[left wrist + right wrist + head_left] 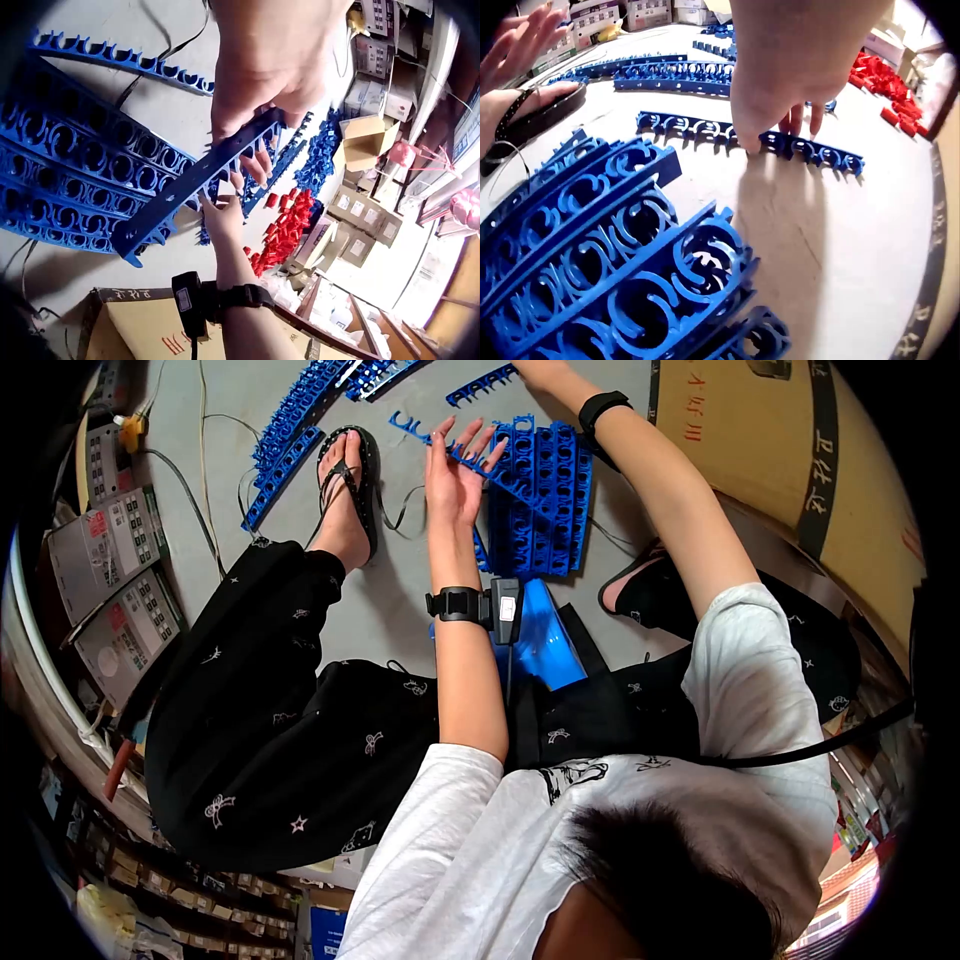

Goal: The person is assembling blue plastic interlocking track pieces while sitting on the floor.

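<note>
My left hand (457,478) has its fingers loosely straight and spread, overlapping a long blue plastic clip strip (522,490) with a row of C-shaped openings. In the head view that strip slants down across the edge of a stack of similar blue strips (562,495). Farther forward, my right hand (780,82) pinches another blue clip strip (829,155) lying on the floor, thumb on the near side and fingers beyond. At the head view's top edge this right hand (545,372) is partly cut off. The stack (585,262) fills the right wrist view's lower left.
More blue strips (300,420) lie at the front left, near a sandalled foot (345,490). Red pieces (289,229) are heaped on the floor, with blue pieces (319,161) beside them. A large cardboard box (740,450) stands at right; grey boxes (125,640) stand at left.
</note>
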`<state>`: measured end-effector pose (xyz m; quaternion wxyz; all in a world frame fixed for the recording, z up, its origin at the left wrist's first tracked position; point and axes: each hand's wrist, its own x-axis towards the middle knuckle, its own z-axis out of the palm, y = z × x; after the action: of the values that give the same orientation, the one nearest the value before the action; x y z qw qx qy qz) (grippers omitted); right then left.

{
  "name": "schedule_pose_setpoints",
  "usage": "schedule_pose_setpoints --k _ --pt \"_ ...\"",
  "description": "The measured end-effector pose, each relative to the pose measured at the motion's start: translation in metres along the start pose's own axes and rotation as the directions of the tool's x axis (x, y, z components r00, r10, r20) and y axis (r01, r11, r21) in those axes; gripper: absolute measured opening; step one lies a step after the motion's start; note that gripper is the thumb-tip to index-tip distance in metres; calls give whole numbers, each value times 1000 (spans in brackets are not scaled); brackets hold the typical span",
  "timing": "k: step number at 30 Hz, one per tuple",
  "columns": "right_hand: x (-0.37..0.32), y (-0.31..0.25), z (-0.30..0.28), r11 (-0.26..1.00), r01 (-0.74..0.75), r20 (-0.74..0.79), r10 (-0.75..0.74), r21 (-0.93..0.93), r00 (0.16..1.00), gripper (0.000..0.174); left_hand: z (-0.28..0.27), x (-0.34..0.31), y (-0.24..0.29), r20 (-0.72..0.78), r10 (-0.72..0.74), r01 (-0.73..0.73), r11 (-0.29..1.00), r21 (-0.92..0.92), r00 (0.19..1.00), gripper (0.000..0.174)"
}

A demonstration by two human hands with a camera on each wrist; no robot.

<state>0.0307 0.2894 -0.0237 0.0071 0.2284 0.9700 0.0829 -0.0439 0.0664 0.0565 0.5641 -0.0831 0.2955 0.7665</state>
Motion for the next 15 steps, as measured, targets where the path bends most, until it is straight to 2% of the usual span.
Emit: schedule_pose_setpoints --k 1,3,4,6,7,8,10,12,13,14,15 --pt "1 -4 -5 1000 6 10 -6 7 1000 15 -1 1 0 -13 -2 2 1000 -4 1000 37" --pt "5 4 -2 998 54 158 -58 26 986 23 -1 3 -2 -7 0 1 999 42 1000 38" --pt "6 7 -15 998 53 161 -56 22 985 23 -4 5 -5 -4 -4 4 999 39 1000 38" --pt "3 11 -37 969 37 293 -110 244 950 31 -7 4 -8 -27 -2 4 999 50 1000 39" --pt "1 12 -36 970 36 293 -108 239 950 31 -7 3 -9 -22 -3 4 999 48 1000 39" --pt "0 12 -38 956 -3 229 -67 292 971 31 -5 1 -10 -29 -7 9 999 47 1000 39" --pt "-1 11 -68 942 -33 157 -22 335 987 33 -1 -1 -11 -22 -5 6 999 43 1000 39" --pt "-11 11 -106 701 -280 323 75 656 944 33 5 -4 -13 -6 -27 28 997 78 1000 42" --pt "-22 7 -124 630 -220 239 56 745 969 24 8 -7 -15 14 -23 22 997 76 1000 42" --pt "-24 6 -113 427 -280 305 11 860 952 25 11 -9 -16 10 -25 24 997 67 1000 43" --pt "-38 -2 -119 312 -245 243 47 918 969 29 14 -9 -19 6 -27 26 998 61 1000 45"
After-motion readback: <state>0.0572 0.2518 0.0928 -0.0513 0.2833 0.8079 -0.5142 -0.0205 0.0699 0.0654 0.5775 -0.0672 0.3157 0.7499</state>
